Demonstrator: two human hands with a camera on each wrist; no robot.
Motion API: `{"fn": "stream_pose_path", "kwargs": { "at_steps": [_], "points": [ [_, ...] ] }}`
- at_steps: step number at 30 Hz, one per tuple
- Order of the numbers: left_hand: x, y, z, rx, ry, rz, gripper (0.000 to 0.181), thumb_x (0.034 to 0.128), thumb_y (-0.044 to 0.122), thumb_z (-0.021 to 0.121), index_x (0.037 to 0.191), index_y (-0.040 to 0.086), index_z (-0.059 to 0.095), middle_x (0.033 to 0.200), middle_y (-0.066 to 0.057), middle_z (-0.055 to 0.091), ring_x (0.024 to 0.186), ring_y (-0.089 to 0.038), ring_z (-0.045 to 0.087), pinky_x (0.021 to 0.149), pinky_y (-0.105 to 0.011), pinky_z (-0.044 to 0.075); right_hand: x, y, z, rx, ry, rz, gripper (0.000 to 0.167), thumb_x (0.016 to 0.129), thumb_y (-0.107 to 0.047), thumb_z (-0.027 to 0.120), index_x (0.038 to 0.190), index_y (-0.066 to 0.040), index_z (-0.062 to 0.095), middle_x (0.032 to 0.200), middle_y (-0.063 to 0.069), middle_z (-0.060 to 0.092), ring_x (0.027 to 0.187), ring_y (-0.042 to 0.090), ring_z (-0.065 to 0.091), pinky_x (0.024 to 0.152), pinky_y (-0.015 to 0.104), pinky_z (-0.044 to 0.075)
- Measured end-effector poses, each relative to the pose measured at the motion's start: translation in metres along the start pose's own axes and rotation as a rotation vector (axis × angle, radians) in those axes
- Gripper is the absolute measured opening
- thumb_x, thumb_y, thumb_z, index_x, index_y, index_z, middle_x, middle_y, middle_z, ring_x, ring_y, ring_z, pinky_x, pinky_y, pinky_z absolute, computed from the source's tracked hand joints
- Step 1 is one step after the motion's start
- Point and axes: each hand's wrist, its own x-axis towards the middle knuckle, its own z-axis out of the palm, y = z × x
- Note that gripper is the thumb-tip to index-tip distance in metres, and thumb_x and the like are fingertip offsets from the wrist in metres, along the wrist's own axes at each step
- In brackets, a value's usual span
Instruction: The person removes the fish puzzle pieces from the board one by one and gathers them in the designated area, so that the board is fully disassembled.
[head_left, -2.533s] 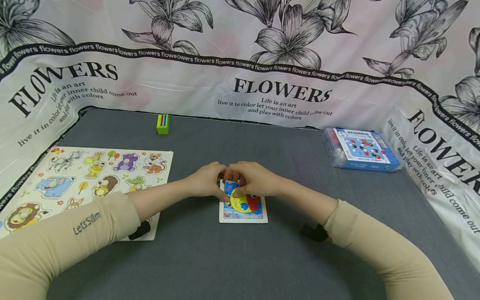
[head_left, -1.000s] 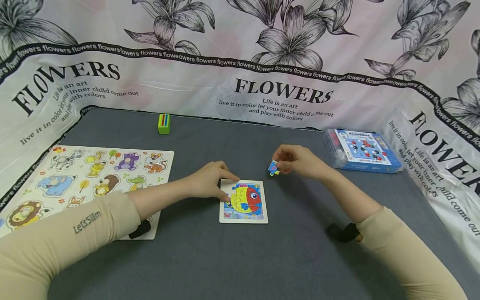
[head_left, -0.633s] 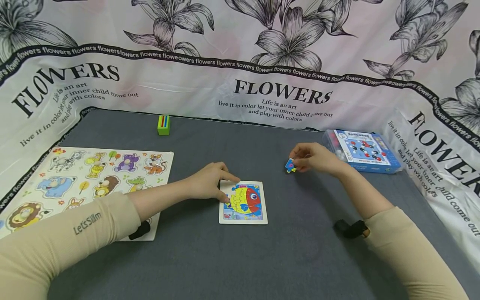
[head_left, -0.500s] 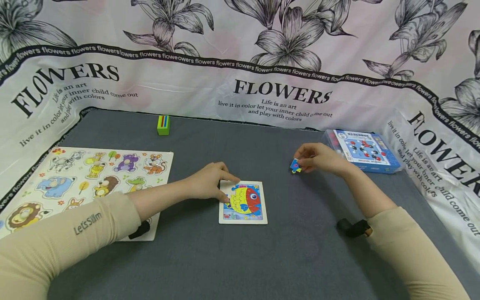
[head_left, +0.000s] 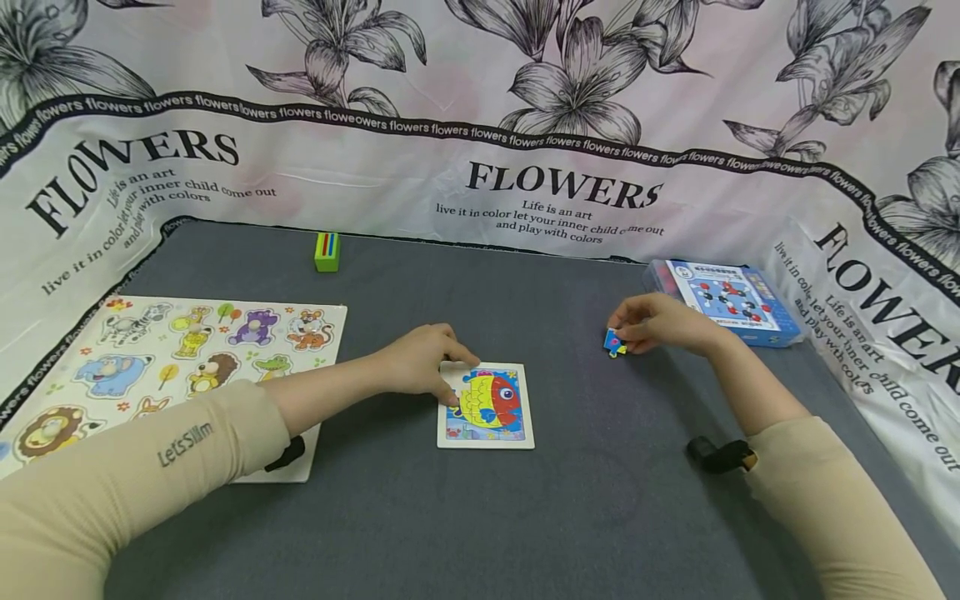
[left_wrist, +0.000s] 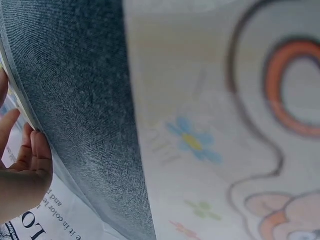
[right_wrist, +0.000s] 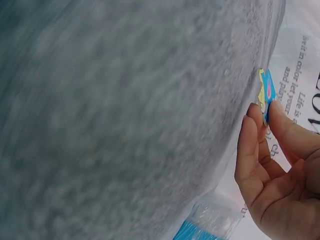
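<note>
In the head view, a small fish jigsaw puzzle [head_left: 489, 410] in a white frame lies on the grey table. My left hand [head_left: 415, 362] holds the frame at its upper left corner, thumb on the left side and a finger at the top edge. Part of the puzzle's left side is hidden by that hand; a pale patch shows in the upper left. To the right, my right hand [head_left: 660, 323] pinches a blue and yellow puzzle piece [head_left: 615, 342] between thumb and fingers. The right wrist view shows this piece [right_wrist: 266, 94] held nearly edge-on, above the table.
A large white animal board [head_left: 247, 333] lies at the left, partly under the left forearm. A green block [head_left: 326, 252] with coloured stripes stands at the back. Behind the right hand sits a blue plastic-cased box [head_left: 731, 300]. A printed flower cloth [head_left: 555, 200] hangs behind the table.
My right hand has left the puzzle with the blue piece and moved right, towards the blue box. My left hand has stayed at the puzzle's corner.
</note>
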Motion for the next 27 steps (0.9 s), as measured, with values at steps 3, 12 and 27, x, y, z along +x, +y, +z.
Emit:
{"fn": "stream_pose_path", "kwargs": {
  "at_steps": [3, 12, 27],
  "points": [
    [0.0, 0.001, -0.001, 0.0, -0.009, -0.013, 0.058, 0.0727, 0.021, 0.087, 0.128, 0.018, 0.068, 0.114, -0.007, 0.061, 0.101, -0.018, 0.052, 0.072, -0.023, 0.045, -0.002, 0.005, -0.003, -0.002, -0.004, 0.018, 0.024, 0.1, -0.015, 0.056, 0.118, 0.001, 0.061, 0.103, 0.01, 0.065, 0.088, 0.013, 0.065, 0.08, 0.03, 0.058],
    [0.002, 0.002, -0.003, 0.012, -0.029, -0.019, 0.057, 0.0731, 0.02, 0.087, 0.127, 0.021, 0.068, 0.113, -0.007, 0.06, 0.101, -0.019, 0.053, 0.072, -0.022, 0.044, -0.011, 0.013, -0.007, 0.027, -0.022, 0.022, 0.025, 0.1, -0.01, 0.054, 0.12, 0.004, 0.061, 0.102, 0.011, 0.069, 0.087, 0.011, 0.066, 0.081, 0.031, 0.058],
    [0.005, 0.0, -0.003, 0.005, -0.034, -0.021, 0.058, 0.0727, 0.02, 0.087, 0.127, 0.022, 0.068, 0.112, -0.007, 0.06, 0.101, -0.019, 0.053, 0.073, -0.023, 0.044, -0.013, 0.015, -0.005, -0.026, -0.015, 0.015, 0.025, 0.097, -0.013, 0.06, 0.117, 0.001, 0.067, 0.105, 0.013, 0.071, 0.086, 0.007, 0.066, 0.079, 0.03, 0.058]
  ]
}}
